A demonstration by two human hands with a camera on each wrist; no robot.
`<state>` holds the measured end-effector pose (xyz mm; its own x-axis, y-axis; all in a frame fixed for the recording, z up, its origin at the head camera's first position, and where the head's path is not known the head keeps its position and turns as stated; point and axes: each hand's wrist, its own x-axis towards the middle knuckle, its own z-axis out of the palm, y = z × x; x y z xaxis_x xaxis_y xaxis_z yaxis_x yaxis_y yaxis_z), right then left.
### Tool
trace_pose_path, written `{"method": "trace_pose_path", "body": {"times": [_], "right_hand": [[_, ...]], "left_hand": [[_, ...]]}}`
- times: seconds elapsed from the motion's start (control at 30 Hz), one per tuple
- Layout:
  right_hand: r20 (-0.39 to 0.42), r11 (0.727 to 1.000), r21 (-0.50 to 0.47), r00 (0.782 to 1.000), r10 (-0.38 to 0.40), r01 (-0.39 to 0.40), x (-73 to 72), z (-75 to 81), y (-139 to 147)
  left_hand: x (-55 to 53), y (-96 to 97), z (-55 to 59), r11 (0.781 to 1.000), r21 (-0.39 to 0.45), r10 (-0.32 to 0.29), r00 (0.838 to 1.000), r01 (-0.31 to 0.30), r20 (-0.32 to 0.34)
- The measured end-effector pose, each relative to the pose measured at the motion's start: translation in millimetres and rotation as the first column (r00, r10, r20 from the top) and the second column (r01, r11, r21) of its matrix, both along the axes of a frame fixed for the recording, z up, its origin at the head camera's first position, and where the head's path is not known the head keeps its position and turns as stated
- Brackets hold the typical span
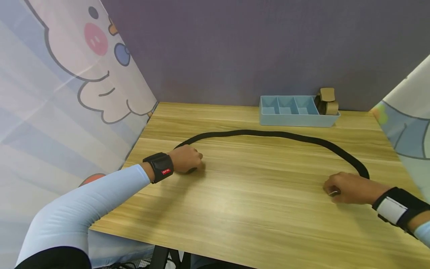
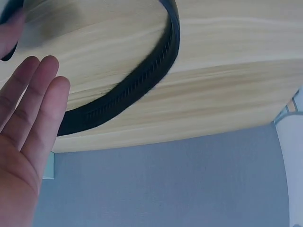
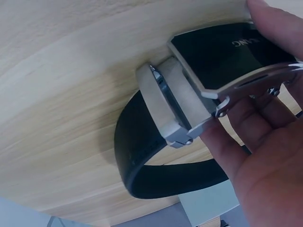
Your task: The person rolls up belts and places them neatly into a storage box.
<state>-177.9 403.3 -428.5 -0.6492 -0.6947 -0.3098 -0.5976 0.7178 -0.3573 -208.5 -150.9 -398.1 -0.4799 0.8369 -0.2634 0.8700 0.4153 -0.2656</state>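
A long black belt (image 1: 245, 132) curves in an arch over the wooden table between the two hands. Its tip end is at the left hand (image 1: 186, 158), whose thumb lies against the strap at the edge of the left wrist view while three fingers (image 2: 52, 99) extend alongside. Small ridges run along the inner side of the belt (image 2: 142, 78). At the other end, the right hand (image 1: 352, 188) grips the metal buckle (image 3: 222, 56), thumb on its dark glossy face and fingers underneath. Behind the buckle the strap loops round, close over the table.
A light blue divided tray (image 1: 292, 120) stands at the back of the table (image 1: 255, 209), with a brown item (image 1: 327, 101) in its right compartment. A grey panel (image 1: 235, 48) rises behind, and printed curtains (image 1: 60, 97) flank both sides.
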Motion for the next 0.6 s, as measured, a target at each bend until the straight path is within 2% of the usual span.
{"method": "trace_pose_path", "body": {"times": [0.13,0.23,0.33,0.43,0.6], "right_hand": [[0.003,1.0,-0.012,1.0,-0.004,0.004,0.0,0.6,2],[-0.002,1.0,-0.031,1.0,0.0,0.0,-0.7,0.5,3],[-0.015,0.998,-0.063,1.0,0.017,-0.018,-1.9,-0.8,4],[-0.025,0.995,-0.092,0.999,0.035,-0.037,-2.6,-2.4,5],[-0.018,0.996,-0.082,1.0,0.015,-0.016,-2.6,-3.4,4]], "left_hand": [[-1.2,0.4,2.4,0.995,-0.079,-0.062,0.992,0.054,-0.106],[-3.5,0.8,2.0,0.996,-0.068,-0.07,0.99,0.062,-0.124],[-6.7,0.5,-0.9,1.0,-0.003,-0.031,0.995,0.031,-0.094],[-10.2,-0.4,-7.4,0.996,0.076,0.038,0.999,-0.036,-0.03],[-14.7,-0.2,-18.7,0.981,0.15,0.117,0.992,-0.123,0.053]]}}
